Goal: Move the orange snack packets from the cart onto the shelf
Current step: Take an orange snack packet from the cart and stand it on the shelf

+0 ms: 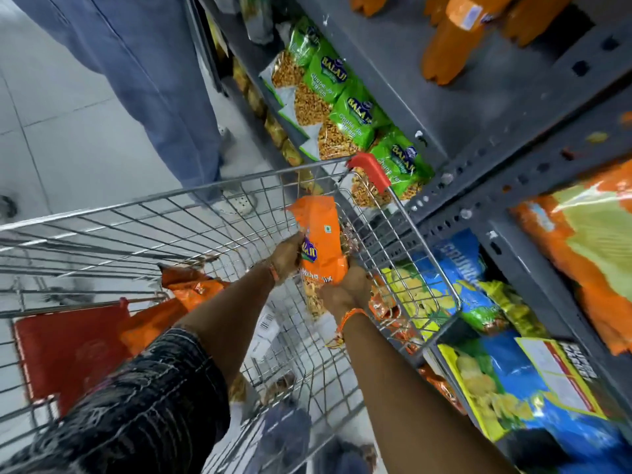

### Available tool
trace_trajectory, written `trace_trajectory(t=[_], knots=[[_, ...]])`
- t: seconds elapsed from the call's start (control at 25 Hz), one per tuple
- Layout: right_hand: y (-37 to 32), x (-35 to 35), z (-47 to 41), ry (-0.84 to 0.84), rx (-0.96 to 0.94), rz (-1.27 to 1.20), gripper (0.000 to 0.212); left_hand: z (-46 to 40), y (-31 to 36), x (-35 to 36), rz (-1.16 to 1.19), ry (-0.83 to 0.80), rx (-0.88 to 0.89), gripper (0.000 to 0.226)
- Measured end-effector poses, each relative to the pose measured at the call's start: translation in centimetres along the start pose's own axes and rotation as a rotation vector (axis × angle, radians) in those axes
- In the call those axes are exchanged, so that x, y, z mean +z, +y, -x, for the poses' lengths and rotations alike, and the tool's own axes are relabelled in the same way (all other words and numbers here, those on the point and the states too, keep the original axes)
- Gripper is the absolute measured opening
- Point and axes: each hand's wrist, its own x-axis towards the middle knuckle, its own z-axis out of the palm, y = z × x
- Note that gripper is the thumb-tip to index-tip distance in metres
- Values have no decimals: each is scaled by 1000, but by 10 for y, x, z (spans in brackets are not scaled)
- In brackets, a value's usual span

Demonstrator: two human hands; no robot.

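Hands (pixel 321 271) grip orange "BALAJI" packet (pixel 318 241) above wire cart (pixel 205 213).

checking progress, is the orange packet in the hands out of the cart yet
Not yet: both hands hold the orange packet over the cart basket.

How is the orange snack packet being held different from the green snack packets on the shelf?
The held orange snack packet is orange and gripped over the wire cart by the left hand and right hand; the green snack packets are green and overlap in a row on the grey shelf. Both show a Balaji logo and a clear window.
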Motion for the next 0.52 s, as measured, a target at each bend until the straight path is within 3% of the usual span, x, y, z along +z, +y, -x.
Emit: trace_trajectory(t=[0.16, 0.36, 0.44, 0.52], knots=[[-10, -32, 35, -40, -45, -88, 41, 38, 7, 6, 105, 19, 72, 47], [-14, -93, 85, -178, -148, -243, 32, 124, 37, 33, 249, -131, 167, 97], [-18, -120, 107, -224, -115, -377, 28, 156, 55, 45, 252, -180, 233, 102], [-35, -147, 128, -328, -217, -398, 41, 190, 75, 60, 187, -173, 334, 102]])
